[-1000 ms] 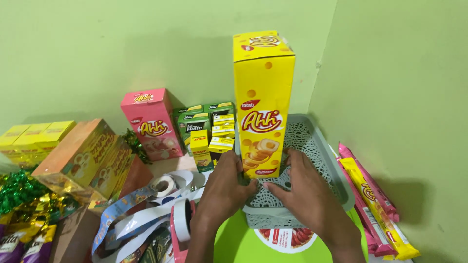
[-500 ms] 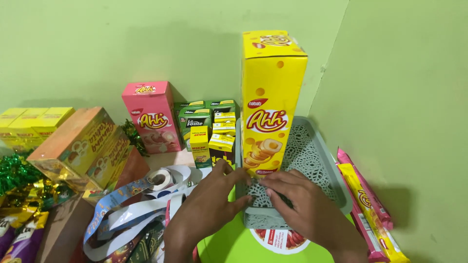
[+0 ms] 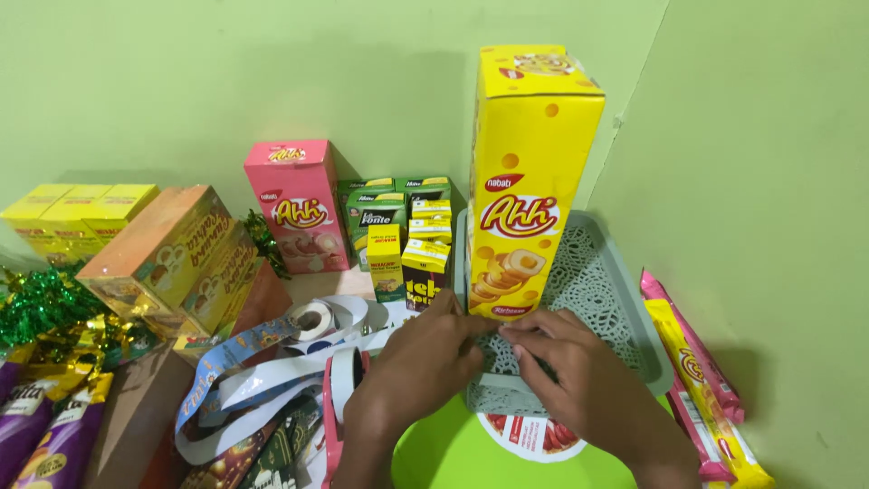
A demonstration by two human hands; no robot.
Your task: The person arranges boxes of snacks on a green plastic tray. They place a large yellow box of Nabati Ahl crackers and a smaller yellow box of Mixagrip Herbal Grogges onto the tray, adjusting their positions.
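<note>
Green wall behind; yellow box [image 3: 529,181] upright in tray [image 3: 625,308], fingers [image 3: 507,330] at base.

Both hands' fingers [image 3: 471,328] have met at the yellow box's [image 3: 529,181] base.

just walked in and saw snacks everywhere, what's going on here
A person is working with both bare hands at the foot of a tall yellow snack box that stands upright in a grey lattice basket. The left hand and right hand meet at the basket's front rim, fingertips on the box's bottom edge. Beside them lie rolls of ribbon, with a pink snack box and small green cartons standing behind, and long wafer packs against the right wall.
</note>
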